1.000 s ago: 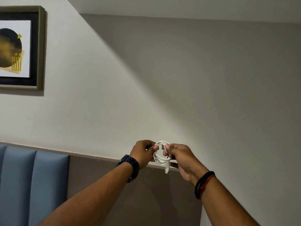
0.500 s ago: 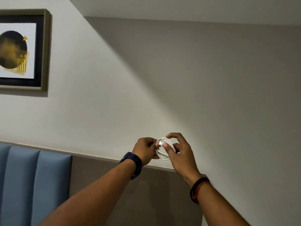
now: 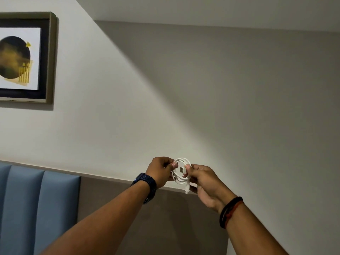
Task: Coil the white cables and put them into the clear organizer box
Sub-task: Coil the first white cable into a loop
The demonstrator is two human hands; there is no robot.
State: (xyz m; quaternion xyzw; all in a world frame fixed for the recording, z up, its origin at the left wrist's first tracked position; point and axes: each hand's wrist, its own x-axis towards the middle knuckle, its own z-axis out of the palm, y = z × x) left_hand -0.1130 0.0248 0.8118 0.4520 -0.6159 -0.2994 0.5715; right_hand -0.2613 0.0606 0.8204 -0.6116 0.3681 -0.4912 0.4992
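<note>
A person holds a coiled white cable (image 3: 181, 171) raised before a pale wall (image 3: 165, 98); the left hand (image 3: 161, 171) pinches the loops together while the right hand (image 3: 201, 181) grips the USB plug (image 3: 182, 170), likely to tuck it in. No organizer box in view.

Both forearms are bare, without sleeves. The left wrist wears a dark blue wristwatch with a link band (image 3: 147, 186). The right wrist wears thin black cord bracelets with one red thread (image 3: 230, 211).
</note>
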